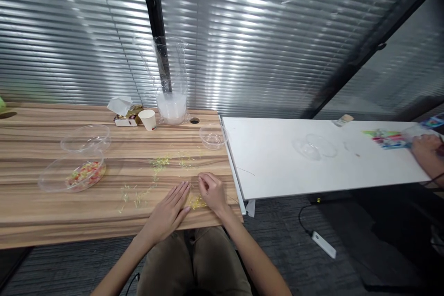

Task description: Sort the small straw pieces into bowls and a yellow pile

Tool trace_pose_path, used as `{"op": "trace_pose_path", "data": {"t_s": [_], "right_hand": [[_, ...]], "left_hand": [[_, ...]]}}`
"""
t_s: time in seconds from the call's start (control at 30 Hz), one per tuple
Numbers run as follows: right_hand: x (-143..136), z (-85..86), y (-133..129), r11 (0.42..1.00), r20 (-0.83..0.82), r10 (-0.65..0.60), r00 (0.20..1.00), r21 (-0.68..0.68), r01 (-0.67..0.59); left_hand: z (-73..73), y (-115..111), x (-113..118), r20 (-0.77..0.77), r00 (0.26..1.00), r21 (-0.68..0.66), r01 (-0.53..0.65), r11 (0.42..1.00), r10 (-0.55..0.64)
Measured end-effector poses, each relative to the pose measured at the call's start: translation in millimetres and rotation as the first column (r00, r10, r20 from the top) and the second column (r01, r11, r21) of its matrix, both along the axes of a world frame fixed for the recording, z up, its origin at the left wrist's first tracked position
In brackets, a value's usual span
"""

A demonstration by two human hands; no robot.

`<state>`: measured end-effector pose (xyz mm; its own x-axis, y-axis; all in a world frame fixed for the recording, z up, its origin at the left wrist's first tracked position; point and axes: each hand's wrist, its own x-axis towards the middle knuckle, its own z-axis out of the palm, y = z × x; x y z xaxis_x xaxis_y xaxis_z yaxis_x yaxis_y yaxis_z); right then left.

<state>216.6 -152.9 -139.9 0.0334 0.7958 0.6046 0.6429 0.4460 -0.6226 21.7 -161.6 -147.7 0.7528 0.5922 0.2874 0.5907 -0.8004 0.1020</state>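
My left hand [169, 209] lies flat on the wooden table [34, 219], its fingers stretched out and nothing in it. Just right of it, my right hand [212, 190] has curled fingers with thumb and forefinger near each other; whatever they hold, if anything, is too small to name. Small yellow pieces [197, 202] lie between the two hands. Farther up are scattered yellow-green pieces [160, 163], and paler ones [138, 198] lie to the left. A clear bowl [212, 141] sits near the table's right edge. At the left, a clear container holds red, orange and green pieces [85, 175].
At the back stand a tissue box [126, 118], a paper cup [148, 120] and a bag of clear cups [172, 106]. Another clear container [85, 138] is at the left. On the white table [270, 166], a person's hand [426, 143] is near colorful packets [386, 138].
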Motion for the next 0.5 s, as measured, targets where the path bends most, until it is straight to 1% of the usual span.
{"op": "trace_pose_path", "data": {"t_s": [0.23,0.4,0.5], "right_hand": [[-0.6,-3.8,0.5,1.0,0.005,0.012,1.0,-0.003,-0.012],[-1.2,-3.7,0.0,1.0,0.032,0.028,0.999,-0.014,-0.028],[-0.9,-2.3,-0.1,0.999,0.047,0.021,0.999,-0.03,-0.02]], "left_hand": [[5.1,-14.8,-9.8,-0.009,1.0,-0.028,-0.021,0.999,0.02],[7.7,-11.9,-10.3,0.022,1.0,-0.123,-0.018,0.992,0.021],[8.0,-8.4,-7.0,0.026,1.0,-0.136,0.013,0.991,-0.009]]}}
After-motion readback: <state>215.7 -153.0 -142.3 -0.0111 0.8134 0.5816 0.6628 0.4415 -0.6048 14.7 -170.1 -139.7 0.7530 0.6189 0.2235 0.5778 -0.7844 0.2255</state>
